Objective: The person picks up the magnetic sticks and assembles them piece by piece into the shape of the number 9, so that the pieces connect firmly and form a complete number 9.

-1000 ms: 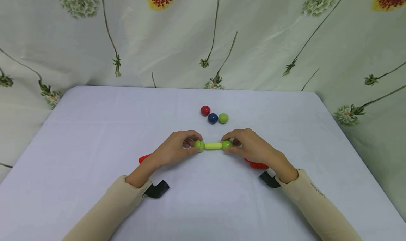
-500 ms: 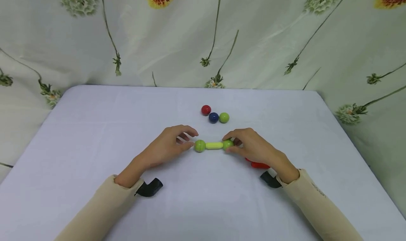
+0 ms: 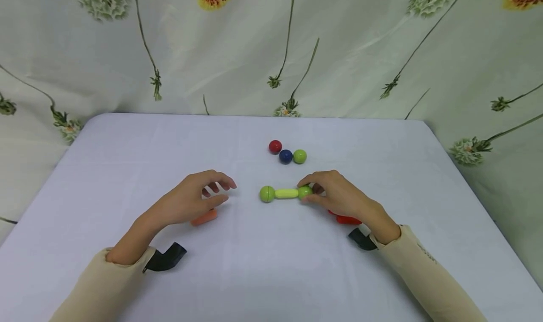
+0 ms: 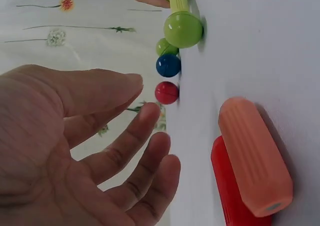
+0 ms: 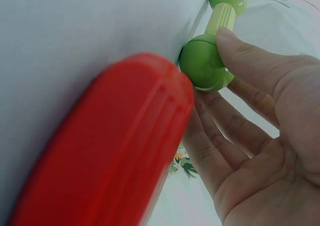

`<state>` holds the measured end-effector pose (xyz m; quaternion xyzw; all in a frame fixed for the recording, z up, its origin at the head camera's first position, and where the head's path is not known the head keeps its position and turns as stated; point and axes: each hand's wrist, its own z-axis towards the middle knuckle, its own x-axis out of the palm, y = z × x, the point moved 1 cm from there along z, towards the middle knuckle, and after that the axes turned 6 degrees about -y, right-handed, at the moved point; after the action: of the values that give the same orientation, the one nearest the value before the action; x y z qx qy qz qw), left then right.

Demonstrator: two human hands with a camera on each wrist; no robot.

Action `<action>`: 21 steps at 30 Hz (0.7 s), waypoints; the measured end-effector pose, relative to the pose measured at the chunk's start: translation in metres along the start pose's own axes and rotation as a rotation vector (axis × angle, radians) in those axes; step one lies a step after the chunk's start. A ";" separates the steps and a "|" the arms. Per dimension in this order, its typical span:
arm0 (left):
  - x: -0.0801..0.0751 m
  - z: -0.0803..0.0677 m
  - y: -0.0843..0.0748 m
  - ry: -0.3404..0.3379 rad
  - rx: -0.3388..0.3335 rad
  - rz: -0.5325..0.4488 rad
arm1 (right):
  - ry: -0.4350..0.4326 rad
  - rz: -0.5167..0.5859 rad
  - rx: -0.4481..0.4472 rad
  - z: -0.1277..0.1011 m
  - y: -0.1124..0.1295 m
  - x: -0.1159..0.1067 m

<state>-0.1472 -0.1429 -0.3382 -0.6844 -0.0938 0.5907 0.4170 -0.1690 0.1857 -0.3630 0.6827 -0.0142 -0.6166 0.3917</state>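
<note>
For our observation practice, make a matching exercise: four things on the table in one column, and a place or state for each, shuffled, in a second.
1. left hand
2. right hand
3. blue ball
4. orange stick

A. between the red ball and a loose green ball
B. holds one end of the green dumbbell
C. lies under the left hand
D. open, holds nothing

Pairs: 1-D, 2-B, 3-A, 4-C

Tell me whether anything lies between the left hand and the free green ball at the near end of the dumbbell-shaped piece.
Nothing visible does. The left hand hovers open above an orange stick, and only bare table lies between its fingertips and the left green ball. The right hand pinches the other green ball.
</note>
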 end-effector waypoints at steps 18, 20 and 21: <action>-0.030 -0.018 0.027 0.183 -0.050 0.063 | -0.016 -0.023 -0.010 -0.001 0.002 0.000; -0.030 -0.019 0.029 0.209 -0.074 0.052 | -0.010 -0.023 -0.008 -0.001 0.001 0.001; -0.030 -0.020 0.030 0.221 -0.082 0.050 | -0.008 -0.021 -0.005 -0.001 0.001 0.001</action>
<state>-0.1492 -0.1894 -0.3372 -0.7639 -0.0541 0.5176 0.3818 -0.1670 0.1852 -0.3631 0.6792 -0.0069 -0.6236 0.3869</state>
